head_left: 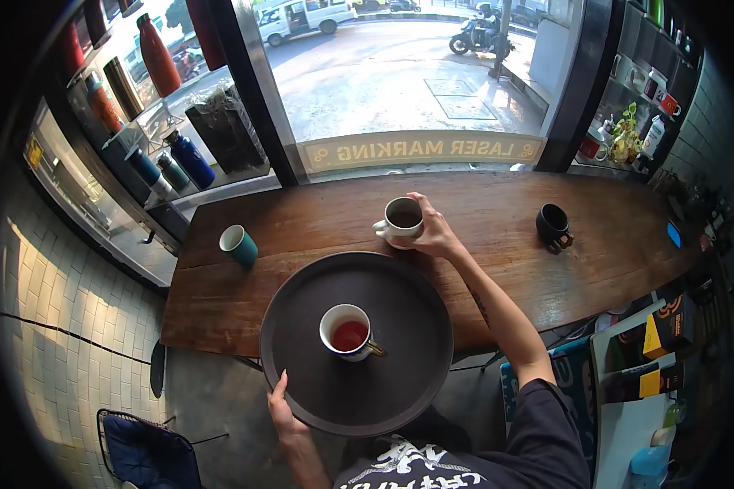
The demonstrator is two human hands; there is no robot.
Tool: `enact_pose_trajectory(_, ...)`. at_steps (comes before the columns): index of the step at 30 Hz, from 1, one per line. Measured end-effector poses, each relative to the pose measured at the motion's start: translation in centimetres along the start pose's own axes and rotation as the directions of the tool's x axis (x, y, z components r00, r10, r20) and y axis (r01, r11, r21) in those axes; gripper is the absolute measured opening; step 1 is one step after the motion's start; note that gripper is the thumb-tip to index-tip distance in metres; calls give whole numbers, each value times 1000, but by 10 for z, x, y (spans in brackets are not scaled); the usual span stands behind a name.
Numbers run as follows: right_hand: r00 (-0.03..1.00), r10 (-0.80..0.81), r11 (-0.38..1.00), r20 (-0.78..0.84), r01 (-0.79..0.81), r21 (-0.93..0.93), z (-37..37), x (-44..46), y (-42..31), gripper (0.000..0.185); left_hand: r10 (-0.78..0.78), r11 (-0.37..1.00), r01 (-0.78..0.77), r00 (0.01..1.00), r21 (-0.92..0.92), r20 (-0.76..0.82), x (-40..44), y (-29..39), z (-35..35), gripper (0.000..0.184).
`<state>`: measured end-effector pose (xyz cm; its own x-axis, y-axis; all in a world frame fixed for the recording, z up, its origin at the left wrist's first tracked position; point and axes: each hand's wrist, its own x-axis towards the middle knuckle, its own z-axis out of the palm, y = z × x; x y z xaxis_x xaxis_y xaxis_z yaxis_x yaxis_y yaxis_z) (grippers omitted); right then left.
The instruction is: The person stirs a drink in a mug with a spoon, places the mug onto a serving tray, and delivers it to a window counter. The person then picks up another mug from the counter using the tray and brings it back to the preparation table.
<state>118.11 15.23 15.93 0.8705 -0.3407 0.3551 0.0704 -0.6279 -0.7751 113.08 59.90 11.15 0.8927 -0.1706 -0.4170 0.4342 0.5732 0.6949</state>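
My left hand (pixel 285 412) grips the near-left rim of a round dark serving tray (pixel 302 326), thumb on top and the other fingers hidden beneath. On the tray stands a white cup (pixel 328 328) with a gold handle and red liquid inside. My right hand (pixel 434 231) is wrapped around the right side of a white mug (pixel 390 231) on the wooden table, just beyond the tray. That mug has a dark inside and its handle points left. Whether its base touches the table I cannot tell.
A teal cup (pixel 241 248) stands at the table's left and a black mug (pixel 553 225) at its right. The wooden table (pixel 481 204) runs below the window. A blue chair (pixel 147 448) is at lower left. Bottles (pixel 189 158) line the left shelf; boxes (pixel 661 334) sit at right.
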Motion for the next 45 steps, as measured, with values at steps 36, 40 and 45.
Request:
enact_pose_trajectory(36,930,-117,992,348,94,80,-9,-129,-124,101,-123,978,126,992,-167,29,-19,-18,53,40)
enact_pose_trajectory(40,938,-55,989,341,4,147,27,-125,-136,89,-140,976,141,990,-165,16,-16,-18,50,36)
enact_pose_trajectory(45,945,-21,964,327,-68,258,29,-121,-134,75,-116,985,113,993,-128,-16,-14,-20,45,32)
